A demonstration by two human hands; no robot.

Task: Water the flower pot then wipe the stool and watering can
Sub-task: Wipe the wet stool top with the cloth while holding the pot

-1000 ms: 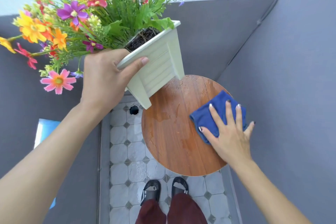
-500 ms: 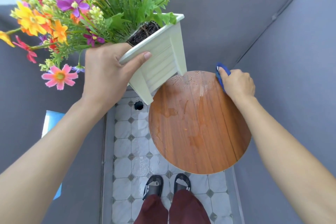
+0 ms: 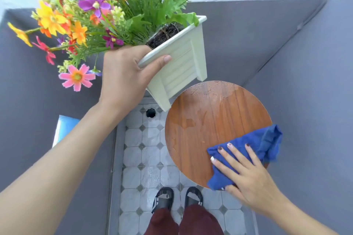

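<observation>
1. while its fingers lie straight and spread, the right hand point(image 3: 250, 179) presses a blue cloth point(image 3: 254, 147) onto the near right edge of the round wooden stool point(image 3: 206, 126), whose top shows wet patches.
2. farther off, the left hand point(image 3: 124, 74) grips the rim of the white flower pot point(image 3: 181, 63), tilted and held up clear of the stool's far left edge.

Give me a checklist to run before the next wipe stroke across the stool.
1. Flower pot lifted off the stool: ok.
2. Left hand grips the pot rim: ok, though the pot is tilted.
3. Right hand flat on the blue cloth: ok.
4. Cloth fully on the seat: not ok, it overhangs the right edge.
5. Seat dry: not ok, wet patches at the far side and left.
6. Watering can within reach: cannot tell, out of view.
</observation>
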